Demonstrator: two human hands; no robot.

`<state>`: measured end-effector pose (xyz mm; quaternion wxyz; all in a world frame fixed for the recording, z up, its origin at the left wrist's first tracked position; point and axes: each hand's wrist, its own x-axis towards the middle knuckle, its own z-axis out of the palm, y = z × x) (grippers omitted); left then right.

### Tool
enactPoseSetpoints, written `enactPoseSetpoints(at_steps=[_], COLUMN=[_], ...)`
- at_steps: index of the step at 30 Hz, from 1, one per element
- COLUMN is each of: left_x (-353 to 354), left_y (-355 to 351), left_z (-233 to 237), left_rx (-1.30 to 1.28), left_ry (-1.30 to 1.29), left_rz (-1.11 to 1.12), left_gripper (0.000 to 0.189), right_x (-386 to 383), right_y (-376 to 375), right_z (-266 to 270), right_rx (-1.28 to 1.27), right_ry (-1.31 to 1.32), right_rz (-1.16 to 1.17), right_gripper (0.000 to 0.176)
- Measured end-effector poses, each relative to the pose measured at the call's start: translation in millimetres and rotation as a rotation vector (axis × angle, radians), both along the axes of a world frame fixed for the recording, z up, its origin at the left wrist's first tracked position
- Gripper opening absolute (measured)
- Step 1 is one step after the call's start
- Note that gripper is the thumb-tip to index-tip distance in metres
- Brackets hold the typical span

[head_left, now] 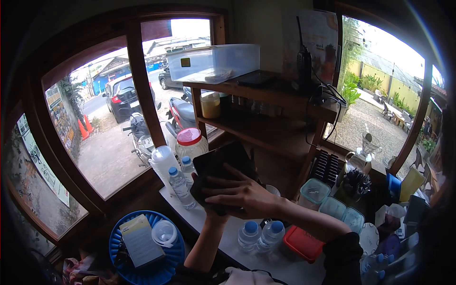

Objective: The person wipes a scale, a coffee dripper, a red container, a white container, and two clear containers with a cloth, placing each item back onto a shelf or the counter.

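A dark, flat, tablet-like object (228, 159) is held up above the white counter, tilted. My right hand (240, 190) lies across its face with the fingers spread. Beneath it, my left hand (217, 213) supports the lower edge, its fingers mostly hidden behind the object. Close by on the left stand two water bottles with blue caps, the nearer one (179, 187) in full view. Below my hands are two more capped bottles (250, 235). A jar with a red lid (190, 142) stands just behind the object.
A wooden shelf (266, 128) carries a clear plastic box (213, 64) and a walkie-talkie (304, 64). On the right are lidded containers (315, 191) and a red box (304, 243). A blue round basket (116, 228) at lower left holds a booklet and a plastic cup.
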<state>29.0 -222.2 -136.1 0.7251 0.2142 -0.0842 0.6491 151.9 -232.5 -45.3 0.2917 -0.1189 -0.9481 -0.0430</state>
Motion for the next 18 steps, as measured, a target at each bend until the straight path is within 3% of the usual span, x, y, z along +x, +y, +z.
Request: enactPoseSetpoints(at_steps=[2, 5, 6, 9, 10, 13, 15, 18], left_x=[-10, -19, -12, -2, -2, -8, -19, -31], left_y=[15, 29, 14, 1, 2, 10, 27, 39], left_z=[-11, -9, 15, 36, 36, 31, 14, 9], left_rx=[0.097, 0.34, 0.456, 0.027, 0.049, 0.123, 0.176, 0.213], left_ry=[0.254, -0.171, -0.003, 0.2, 0.192, 0.194, 0.228, 0.075], left_rz=[0.189, -0.325, -0.109, 0.102, 0.105, 0.167, 0.279, 0.16], left_gripper=[0.063, 0.061, 0.061, 0.075, 0.074, 0.067, 0.061, 0.06], right_x=[9, 20, 19, 12, 7, -7, -9, -2], right_y=[0, 8, 11, 21, 26, 10, 5, 16], right_z=[-7, 1, 12, 23, 18, 18, 12, 5], right_rx=[-0.16, -0.085, -0.025, -0.005, -0.069, -0.012, 0.017, 0.13], right_ry=[-0.104, -0.178, -0.234, 0.002, 0.041, -0.003, -0.111, -0.183], right_rz=[0.171, 0.099, -0.07, -0.303, -0.345, -0.283, -0.117, 0.05], right_gripper=[0.06, 0.066, 0.065, 0.064, 0.061, 0.06, 0.063, 0.067])
